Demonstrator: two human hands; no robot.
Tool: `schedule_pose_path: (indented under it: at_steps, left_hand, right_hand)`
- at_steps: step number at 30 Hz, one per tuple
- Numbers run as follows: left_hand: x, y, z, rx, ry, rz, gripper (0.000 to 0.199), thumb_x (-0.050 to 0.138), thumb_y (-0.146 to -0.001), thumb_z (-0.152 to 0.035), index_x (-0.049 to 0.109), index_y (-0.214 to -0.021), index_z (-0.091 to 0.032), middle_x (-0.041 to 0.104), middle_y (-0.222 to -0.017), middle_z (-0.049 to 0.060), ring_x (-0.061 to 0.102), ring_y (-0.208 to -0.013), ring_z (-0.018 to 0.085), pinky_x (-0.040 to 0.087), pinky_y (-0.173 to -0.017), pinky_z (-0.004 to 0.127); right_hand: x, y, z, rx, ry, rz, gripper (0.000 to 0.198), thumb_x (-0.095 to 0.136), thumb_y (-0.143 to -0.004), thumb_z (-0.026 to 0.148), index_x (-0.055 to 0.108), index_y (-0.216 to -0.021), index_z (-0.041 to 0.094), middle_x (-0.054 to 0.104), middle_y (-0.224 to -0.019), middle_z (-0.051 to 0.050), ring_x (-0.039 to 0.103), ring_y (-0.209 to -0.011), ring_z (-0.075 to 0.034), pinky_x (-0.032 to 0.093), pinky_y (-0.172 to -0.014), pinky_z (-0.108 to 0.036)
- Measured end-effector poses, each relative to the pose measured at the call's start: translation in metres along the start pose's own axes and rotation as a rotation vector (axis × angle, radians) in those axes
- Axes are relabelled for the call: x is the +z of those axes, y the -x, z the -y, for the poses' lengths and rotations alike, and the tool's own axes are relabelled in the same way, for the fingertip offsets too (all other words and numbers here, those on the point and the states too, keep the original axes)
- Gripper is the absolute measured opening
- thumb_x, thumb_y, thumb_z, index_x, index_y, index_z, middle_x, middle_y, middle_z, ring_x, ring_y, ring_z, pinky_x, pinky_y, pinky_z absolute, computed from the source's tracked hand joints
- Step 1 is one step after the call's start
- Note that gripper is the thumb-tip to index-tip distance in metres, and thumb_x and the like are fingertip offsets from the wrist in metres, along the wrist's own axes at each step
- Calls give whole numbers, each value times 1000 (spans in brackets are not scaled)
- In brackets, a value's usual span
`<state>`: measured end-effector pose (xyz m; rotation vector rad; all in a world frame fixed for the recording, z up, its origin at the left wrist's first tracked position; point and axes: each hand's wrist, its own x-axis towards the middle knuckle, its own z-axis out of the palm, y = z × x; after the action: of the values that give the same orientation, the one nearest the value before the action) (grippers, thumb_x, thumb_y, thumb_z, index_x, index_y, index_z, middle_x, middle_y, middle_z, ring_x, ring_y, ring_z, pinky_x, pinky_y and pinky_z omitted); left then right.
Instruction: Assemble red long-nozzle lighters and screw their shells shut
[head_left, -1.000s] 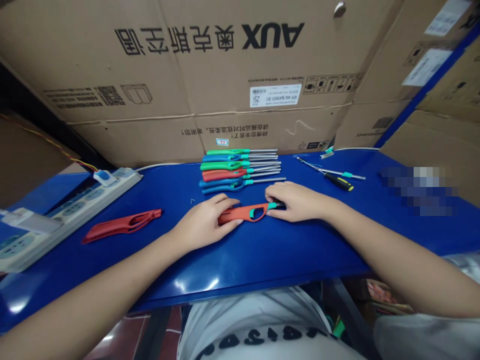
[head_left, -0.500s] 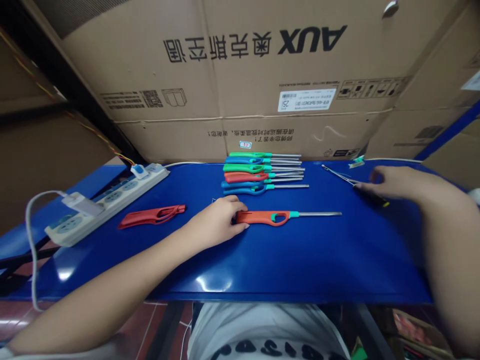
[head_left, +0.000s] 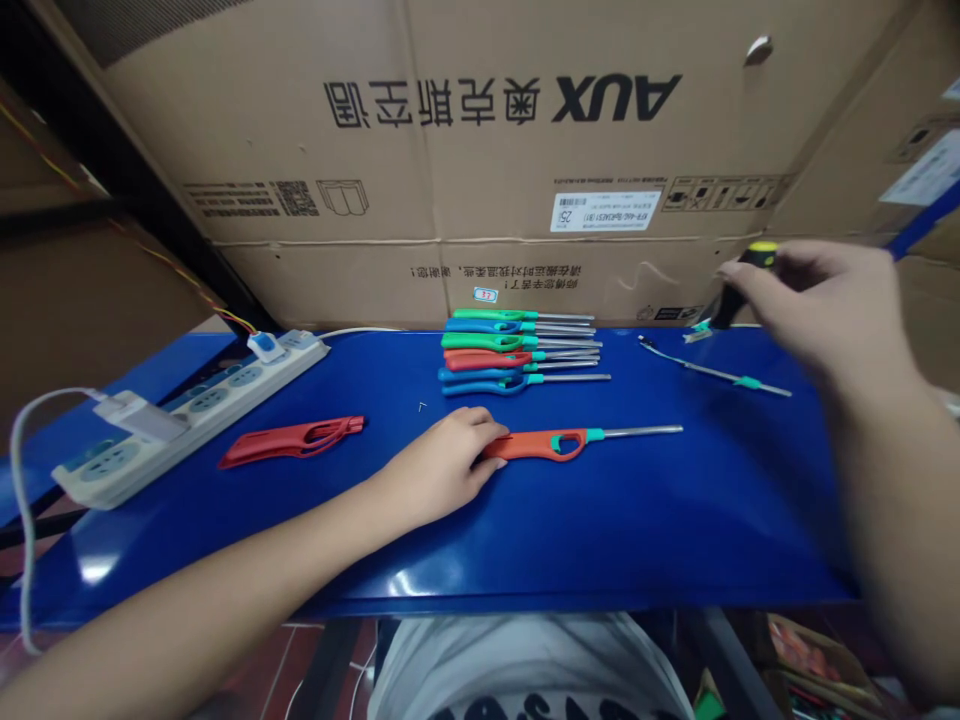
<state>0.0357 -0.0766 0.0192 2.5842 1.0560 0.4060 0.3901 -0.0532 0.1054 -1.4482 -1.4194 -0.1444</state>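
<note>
My left hand [head_left: 457,458] is closed on the handle end of an orange gas lighter [head_left: 534,446], which lies on the blue table with its metal tube pointing right. In my right hand [head_left: 821,290], raised at the right, is a black screwdriver [head_left: 735,290] with a yellow end, held upright; its tip cannot be made out. Below that hand lies a thin metal rod with a teal piece and a wire [head_left: 742,381]. A red lighter handle shell [head_left: 296,442] rests left of my left arm, and tiny screws [head_left: 422,407] lie behind my left hand.
Several assembled lighters [head_left: 487,342] in green, blue and red lie in a row at the back. A white power strip [head_left: 191,415] with plugged cables stands at the left. A cardboard wall [head_left: 480,215] closes off the back; a small teal piece [head_left: 697,333] sits before it.
My right hand has lifted the screwdriver from the table and turned it upright, uncovering the rod and wire. My left hand stays on the orange lighter. The view has shifted slightly.
</note>
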Motion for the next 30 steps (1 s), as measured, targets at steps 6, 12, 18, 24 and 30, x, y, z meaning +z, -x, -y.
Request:
schedule_pose_path:
  at_steps: [6, 12, 18, 24, 30]
  left_hand:
    - [11, 2, -5, 88, 42, -35, 28, 63, -93, -21, 68, -120, -12, 64, -105, 11, 61, -100, 24, 52, -92, 37]
    - [7, 4, -9, 115, 24, -10, 26, 62, -95, -28, 71, -114, -12, 65, -105, 12, 61, -100, 25, 53, -93, 39]
    - [7, 5, -10, 138, 47, -27, 31, 58, -96, -25, 68, -123, -15, 66, -119, 15, 60, -114, 28, 51, -102, 42]
    - [7, 5, -10, 145, 53, -26, 30, 57, -95, -25, 69, -122, -16, 66, -116, 14, 62, -112, 27, 51, -101, 41]
    - [6, 5, -10, 171, 136, -62, 31, 56, -96, -24, 68, -123, -14, 67, -114, 13, 64, -106, 24, 52, -97, 36]
  right_hand:
    - [72, 54, 75, 75, -590, 451, 34, 71, -84, 53, 66, -90, 20, 62, -60, 2, 53, -40, -10, 43, -38, -25]
    - [122, 100, 88, 235, -781, 795, 40, 73, -82, 48, 67, -108, 18, 68, -78, -1, 57, -47, -9, 46, -41, -23]
    - [133, 112, 93, 162, -756, 844, 34, 71, -84, 41, 69, -112, 22, 73, -95, -5, 58, -55, -11, 51, -49, -26]
    - [131, 109, 98, 145, -800, 800, 29, 72, -83, 37, 71, -109, 26, 71, -88, -1, 53, -50, -10, 47, -45, -25]
    - [106, 94, 89, 199, -850, 551, 25, 71, -85, 43, 69, -96, 21, 62, -65, 4, 52, -43, -9, 43, -43, -24]
